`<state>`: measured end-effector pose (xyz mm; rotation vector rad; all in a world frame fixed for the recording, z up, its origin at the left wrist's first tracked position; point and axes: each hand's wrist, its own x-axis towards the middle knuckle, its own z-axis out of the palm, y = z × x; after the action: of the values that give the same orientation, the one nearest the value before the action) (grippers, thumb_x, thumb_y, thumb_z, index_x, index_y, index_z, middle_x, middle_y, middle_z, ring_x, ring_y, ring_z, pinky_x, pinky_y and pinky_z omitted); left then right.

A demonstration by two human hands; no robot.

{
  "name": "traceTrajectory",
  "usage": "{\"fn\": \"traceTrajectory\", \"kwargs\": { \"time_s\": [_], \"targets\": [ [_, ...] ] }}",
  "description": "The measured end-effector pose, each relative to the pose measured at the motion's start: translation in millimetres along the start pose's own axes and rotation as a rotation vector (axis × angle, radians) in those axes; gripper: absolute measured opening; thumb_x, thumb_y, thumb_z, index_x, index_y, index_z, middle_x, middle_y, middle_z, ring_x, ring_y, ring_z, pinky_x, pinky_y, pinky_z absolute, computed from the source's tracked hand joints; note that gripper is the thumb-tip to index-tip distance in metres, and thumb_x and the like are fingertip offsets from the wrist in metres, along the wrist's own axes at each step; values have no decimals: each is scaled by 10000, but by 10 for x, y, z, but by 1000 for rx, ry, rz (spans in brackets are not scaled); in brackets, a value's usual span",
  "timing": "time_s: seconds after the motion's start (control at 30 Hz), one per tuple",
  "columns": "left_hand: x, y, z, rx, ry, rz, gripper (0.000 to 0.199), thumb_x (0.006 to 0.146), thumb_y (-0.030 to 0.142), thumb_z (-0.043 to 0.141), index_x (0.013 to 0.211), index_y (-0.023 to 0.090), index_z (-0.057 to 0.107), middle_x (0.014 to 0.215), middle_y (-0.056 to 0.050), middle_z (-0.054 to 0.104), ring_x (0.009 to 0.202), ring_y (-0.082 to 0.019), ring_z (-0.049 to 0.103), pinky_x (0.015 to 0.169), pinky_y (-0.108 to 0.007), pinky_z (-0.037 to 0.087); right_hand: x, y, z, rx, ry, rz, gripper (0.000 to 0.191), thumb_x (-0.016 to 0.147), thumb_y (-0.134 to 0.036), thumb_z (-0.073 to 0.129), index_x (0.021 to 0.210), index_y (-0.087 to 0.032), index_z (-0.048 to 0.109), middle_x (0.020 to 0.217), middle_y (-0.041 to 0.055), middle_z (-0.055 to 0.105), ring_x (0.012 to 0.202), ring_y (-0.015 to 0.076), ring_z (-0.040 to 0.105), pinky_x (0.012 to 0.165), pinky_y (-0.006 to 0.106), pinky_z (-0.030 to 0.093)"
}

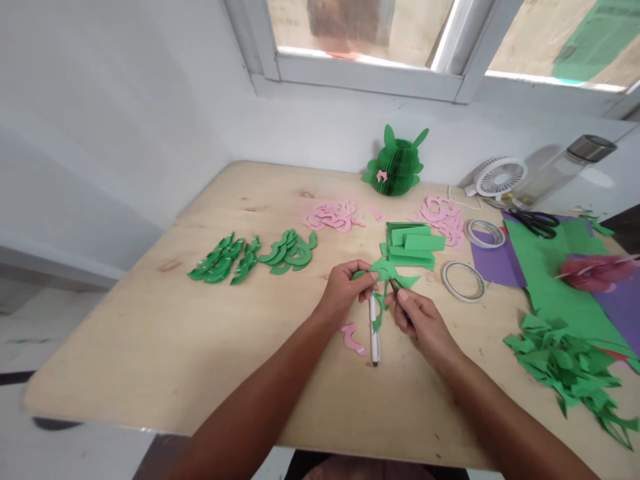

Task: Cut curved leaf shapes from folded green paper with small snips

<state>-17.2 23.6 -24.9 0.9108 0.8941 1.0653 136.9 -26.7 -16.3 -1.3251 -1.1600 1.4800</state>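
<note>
My left hand point(347, 285) pinches a piece of green paper point(384, 270) with a curved edge, held above the table. My right hand point(420, 319) is closed around dark-handled scissors point(395, 285), whose blades meet the paper's lower edge; fingers hide most of the handles. A curling green paper strip point(379, 313) hangs beneath the cut. Under it lies a white pen point(375, 337) with a dark tip. To the pen's left is a wavy pink paper cutout point(354, 340). Folded green paper strips point(413, 245) are stacked just beyond my hands.
Green cutouts point(293, 252) and leaf-like green pieces point(220, 260) lie left. Pink cutouts point(333, 215) lie farther back, near a green paper figure point(397, 167). Rightward are tape rolls point(463, 281), black scissors point(533, 222), a small fan point(500, 177), a bottle point(560, 173) and green scraps point(565, 360).
</note>
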Motion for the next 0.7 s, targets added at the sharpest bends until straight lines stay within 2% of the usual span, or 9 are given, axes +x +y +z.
{"fn": "traceTrajectory", "kwargs": {
  "time_s": [0.4, 0.7],
  "targets": [
    [-36, 36, 70, 11, -3, -6, 209, 658, 287, 697, 647, 146, 543, 528, 25, 572, 408, -57, 437, 420, -198, 334, -1, 21, 0, 0, 29, -30, 412, 831, -537, 496, 759, -145, 600, 441, -65, 369, 386, 72, 256, 403, 239, 148],
    [-44, -24, 87, -82, -37, -38, 200, 682, 295, 682, 665, 151, 543, 565, 7, 615, 426, -63, 469, 426, -195, 356, -2, 49, -10, 25, 54, -15, 383, 834, -507, 513, 773, -142, 614, 433, -71, 367, 378, 62, 247, 394, 232, 140]
  ]
}}
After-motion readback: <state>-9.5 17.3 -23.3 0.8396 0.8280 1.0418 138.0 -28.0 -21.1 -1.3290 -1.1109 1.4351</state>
